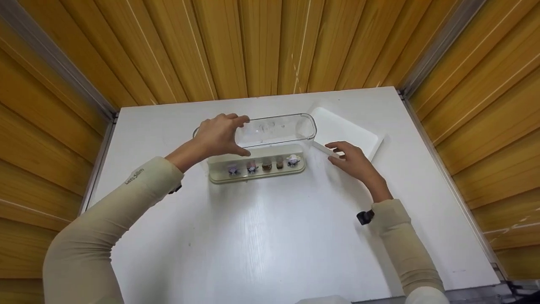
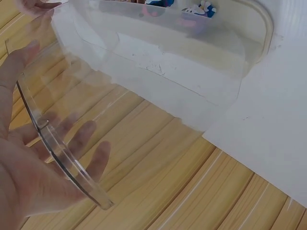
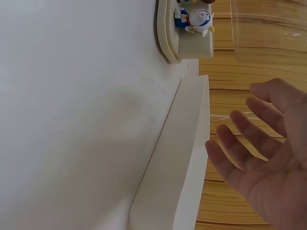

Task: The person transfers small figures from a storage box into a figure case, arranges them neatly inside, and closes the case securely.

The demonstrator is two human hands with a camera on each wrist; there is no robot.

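My left hand point(image 1: 219, 136) grips one end of a clear plastic cover point(image 1: 272, 131), thumb on the near side and fingers on the far side. The cover is held up, its rim facing upward, above and behind a cream display base point(image 1: 257, 179). Several small figurines stand in a row on that base, with a white and blue cat-like figurine point(image 1: 293, 159) at the right end. Beside the near edge of a white tray point(image 1: 350, 131), my right hand point(image 1: 348, 160) hovers with loosely bent fingers. In the right wrist view, nothing lies between its fingers point(image 3: 240, 148).
The white tabletop point(image 1: 253, 236) carries the base and the tray, which sits angled at the back right. Wood-patterned panels point(image 1: 261, 46) enclose the back and both sides. Metal frame bars point(image 1: 445, 50) run along the corners.
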